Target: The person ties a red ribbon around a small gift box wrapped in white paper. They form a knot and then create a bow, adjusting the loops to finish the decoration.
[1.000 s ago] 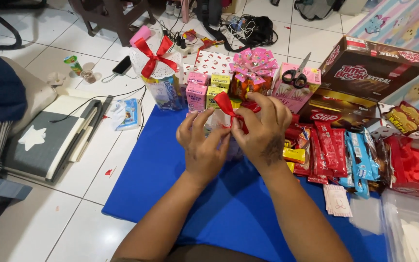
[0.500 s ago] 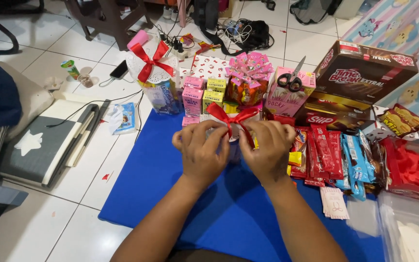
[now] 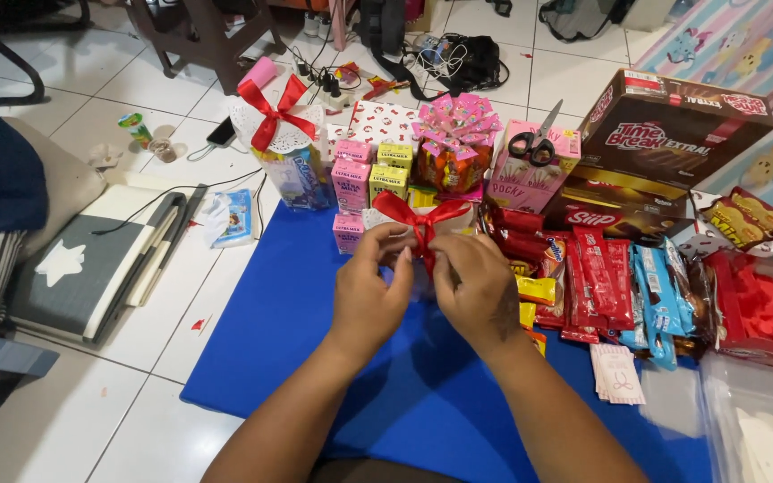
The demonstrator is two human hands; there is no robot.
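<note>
Over a blue mat (image 3: 422, 394) on the tiled floor, my left hand (image 3: 370, 291) and my right hand (image 3: 471, 288) are held close together. Both pinch a red ribbon bow (image 3: 420, 216) that sits on top of a small wrapped packet, mostly hidden behind my fingers. The bow's two loops stick up above my fingertips. Behind it stand small pink and yellow drink cartons (image 3: 367, 170).
A finished wrapped gift with a red bow (image 3: 277, 121) stands at the back left. Black-handled scissors (image 3: 537, 143) lie on a pink box. Brown snack boxes (image 3: 668, 134) and several red and blue snack packets (image 3: 619, 277) crowd the right. A grey paper cutter (image 3: 109, 259) lies left.
My hands have drawn down and together, and the red ribbon has gone from a loose strand to a tied bow with two loops. The camera view shifted slightly.
</note>
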